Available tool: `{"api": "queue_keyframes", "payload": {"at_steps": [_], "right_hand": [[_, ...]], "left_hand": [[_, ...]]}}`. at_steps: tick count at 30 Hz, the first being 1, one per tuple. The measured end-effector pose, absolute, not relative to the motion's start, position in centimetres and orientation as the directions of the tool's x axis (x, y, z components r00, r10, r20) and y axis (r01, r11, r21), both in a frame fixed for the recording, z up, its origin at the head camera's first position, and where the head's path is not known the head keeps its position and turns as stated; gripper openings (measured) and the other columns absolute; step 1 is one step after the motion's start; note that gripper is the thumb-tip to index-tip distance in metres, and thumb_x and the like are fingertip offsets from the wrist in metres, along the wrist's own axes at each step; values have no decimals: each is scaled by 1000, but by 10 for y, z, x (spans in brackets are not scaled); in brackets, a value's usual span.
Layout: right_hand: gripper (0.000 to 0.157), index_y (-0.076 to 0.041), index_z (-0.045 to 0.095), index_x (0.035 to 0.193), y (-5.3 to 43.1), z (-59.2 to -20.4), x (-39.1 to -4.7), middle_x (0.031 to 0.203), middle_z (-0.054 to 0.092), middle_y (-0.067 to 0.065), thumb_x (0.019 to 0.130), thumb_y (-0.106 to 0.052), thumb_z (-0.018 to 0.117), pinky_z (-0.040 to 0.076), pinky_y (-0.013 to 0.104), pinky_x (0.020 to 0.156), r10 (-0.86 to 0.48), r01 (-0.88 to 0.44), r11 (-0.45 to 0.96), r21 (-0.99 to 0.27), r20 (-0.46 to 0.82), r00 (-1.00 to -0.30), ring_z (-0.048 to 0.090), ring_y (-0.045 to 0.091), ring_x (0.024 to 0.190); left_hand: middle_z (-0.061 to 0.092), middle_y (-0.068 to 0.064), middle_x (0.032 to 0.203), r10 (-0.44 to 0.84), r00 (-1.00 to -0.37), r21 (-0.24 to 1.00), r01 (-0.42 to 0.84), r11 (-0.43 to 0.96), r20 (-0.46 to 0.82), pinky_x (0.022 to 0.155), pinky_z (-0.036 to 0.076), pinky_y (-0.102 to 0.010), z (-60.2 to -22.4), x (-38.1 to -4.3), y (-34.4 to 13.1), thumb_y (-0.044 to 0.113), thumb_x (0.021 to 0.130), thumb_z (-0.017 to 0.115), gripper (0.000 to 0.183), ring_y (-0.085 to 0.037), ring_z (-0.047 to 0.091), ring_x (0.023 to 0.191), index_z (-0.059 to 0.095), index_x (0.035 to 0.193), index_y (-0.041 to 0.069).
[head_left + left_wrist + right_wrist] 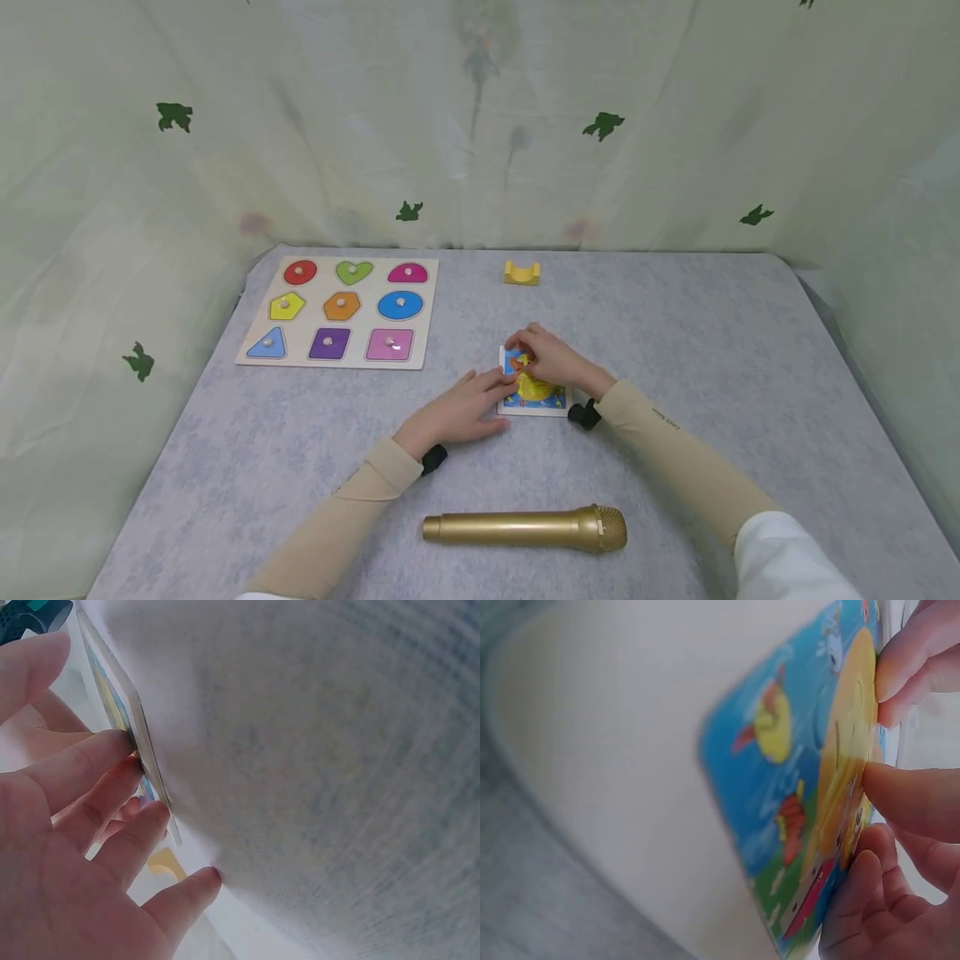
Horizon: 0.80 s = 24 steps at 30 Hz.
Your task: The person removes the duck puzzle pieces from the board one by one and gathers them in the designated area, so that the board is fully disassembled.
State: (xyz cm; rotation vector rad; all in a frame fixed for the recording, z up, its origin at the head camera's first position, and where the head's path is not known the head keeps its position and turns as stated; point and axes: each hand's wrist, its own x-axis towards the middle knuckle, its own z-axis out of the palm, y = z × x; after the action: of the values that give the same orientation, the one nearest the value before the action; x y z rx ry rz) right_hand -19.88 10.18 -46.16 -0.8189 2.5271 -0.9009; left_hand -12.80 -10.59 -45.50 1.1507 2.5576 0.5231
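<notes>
A small duck picture puzzle (534, 390) with a white rim lies flat on the table. My left hand (460, 412) is at its left side, fingers extended, with fingertips on the edge and the little finger on the table in the left wrist view. My right hand (551, 358) reaches over the puzzle's upper part, fingers curled. In the right wrist view, its thumb and fingertips pinch a puzzle piece (857, 817) at the picture's surface; the piece's outline is mostly hidden by the fingers. The blue, yellow and green picture (739, 761) tilts across that view.
At the back left lies a knobbed shape board (432, 317) with coloured shapes. A yellow curved block (522, 274) stands beyond the hands. Nearest the person, a gold microphone (525, 529) lies sideways. A pale curtain (480, 125) hangs behind the table.
</notes>
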Motion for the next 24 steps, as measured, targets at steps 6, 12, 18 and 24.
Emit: {"api": "queue_keyframes", "payload": {"at_steps": [6,12,18,24], "right_hand": [[36,-6,59,120,102,-461,-197,102,47,9,87,6,57,43,33,77,-611,-403,629,-665,-103,-785,47,21,85],[24,-11,59,116,100,-465,-197,103,57,8,95,-1,53,45,36,80,-615,-436,578,-690,-17,-788,52,21,87],[18,-11,63,109,107,-466,-202,95,61,6,95,-2,54,47,33,72,-552,-364,547,-754,2,-834,55,20,79],[16,-5,63,110,134,-459,-210,93,59,11,95,-7,57,47,33,71,-475,-189,485,-854,-76,-877,55,24,78]], "left_hand": [[38,-12,148,761,-639,440,654,615,-115,107,21,-58,-455,-129,-106,31,96,59,58,-28,30,138,43,143,2],[38,-12,147,763,-637,429,662,614,-109,107,22,-58,-455,-129,-106,31,95,59,58,-27,32,136,43,142,1],[38,-11,148,757,-642,420,659,625,-120,108,21,-56,-456,-129,-106,31,95,60,58,-28,29,138,43,143,3],[37,-8,149,735,-660,400,637,659,-159,110,22,-50,-456,-129,-105,35,95,60,60,-27,29,138,42,144,6]]}}
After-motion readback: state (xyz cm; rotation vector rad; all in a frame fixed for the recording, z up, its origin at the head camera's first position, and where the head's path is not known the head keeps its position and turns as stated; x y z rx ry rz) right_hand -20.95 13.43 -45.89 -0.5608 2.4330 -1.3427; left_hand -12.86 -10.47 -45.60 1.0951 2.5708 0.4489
